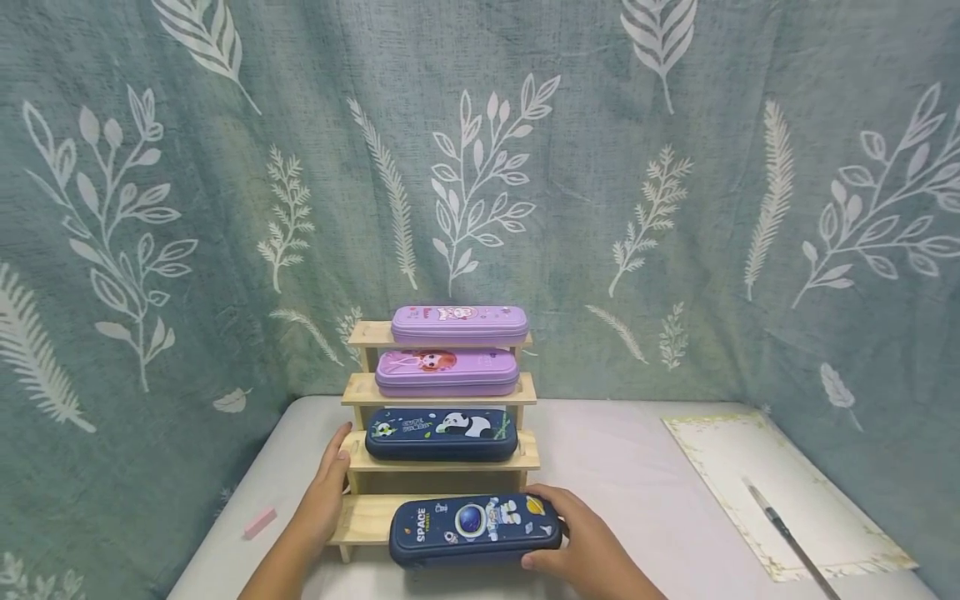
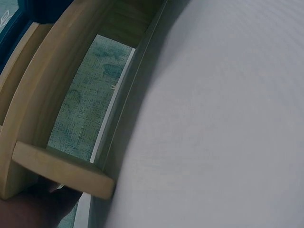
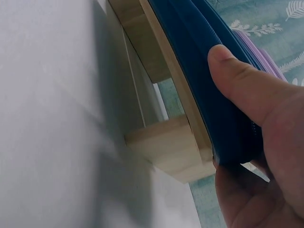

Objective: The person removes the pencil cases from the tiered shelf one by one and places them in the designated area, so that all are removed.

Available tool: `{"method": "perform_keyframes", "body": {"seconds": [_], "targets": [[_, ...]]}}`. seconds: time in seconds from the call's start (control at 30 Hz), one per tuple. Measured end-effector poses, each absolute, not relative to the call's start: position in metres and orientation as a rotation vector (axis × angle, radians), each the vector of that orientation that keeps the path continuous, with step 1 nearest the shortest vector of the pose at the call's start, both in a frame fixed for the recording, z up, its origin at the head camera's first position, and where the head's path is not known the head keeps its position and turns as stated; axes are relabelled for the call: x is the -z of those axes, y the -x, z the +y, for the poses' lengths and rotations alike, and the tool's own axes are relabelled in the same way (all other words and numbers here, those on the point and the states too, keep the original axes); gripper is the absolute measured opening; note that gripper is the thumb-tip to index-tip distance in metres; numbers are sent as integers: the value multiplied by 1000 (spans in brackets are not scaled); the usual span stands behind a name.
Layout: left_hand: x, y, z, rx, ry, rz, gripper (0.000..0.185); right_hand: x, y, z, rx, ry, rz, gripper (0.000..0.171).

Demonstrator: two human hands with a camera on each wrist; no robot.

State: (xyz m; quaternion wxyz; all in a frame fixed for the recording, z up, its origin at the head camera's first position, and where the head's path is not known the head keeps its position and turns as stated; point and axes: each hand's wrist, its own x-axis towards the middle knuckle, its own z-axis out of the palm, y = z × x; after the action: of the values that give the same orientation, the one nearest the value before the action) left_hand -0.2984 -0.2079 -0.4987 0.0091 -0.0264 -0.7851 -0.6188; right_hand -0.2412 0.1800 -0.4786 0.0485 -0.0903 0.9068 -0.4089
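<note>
My right hand point(image 1: 583, 540) grips the right end of a dark blue pencil case point(image 1: 442, 521) with an astronaut and "SPACE" on it; the thumb is at its front. The case overlaps the lowest step of a pale wooden stepped rack point(image 1: 363, 518). In the right wrist view, the case point(image 3: 190, 61) is against the step's edge, with the thumb pressed on its side. My left hand point(image 1: 321, 500) rests along the rack's left side, fingers fairly straight. The left wrist view shows part of this hand point(image 2: 35, 209) behind a rack leg point(image 2: 66, 171).
On the higher steps lie a dark blue panda pencil case point(image 1: 442, 446) and two purple ones, a lower point(image 1: 450, 387) and a top point(image 1: 461, 333). A pink block point(image 1: 259, 523) lies at left. At right, a brush point(image 1: 783, 533) crosses a bordered paper sheet point(image 1: 720, 467). A leaf-patterned curtain surrounds the white table.
</note>
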Motion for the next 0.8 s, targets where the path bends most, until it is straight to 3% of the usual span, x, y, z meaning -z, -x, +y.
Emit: {"method": "perform_keyframes", "body": {"seconds": [0.8], "targets": [[498,300,-205,1928,54,-2469,57,476,240,241,1273,127,2741,91]]}}
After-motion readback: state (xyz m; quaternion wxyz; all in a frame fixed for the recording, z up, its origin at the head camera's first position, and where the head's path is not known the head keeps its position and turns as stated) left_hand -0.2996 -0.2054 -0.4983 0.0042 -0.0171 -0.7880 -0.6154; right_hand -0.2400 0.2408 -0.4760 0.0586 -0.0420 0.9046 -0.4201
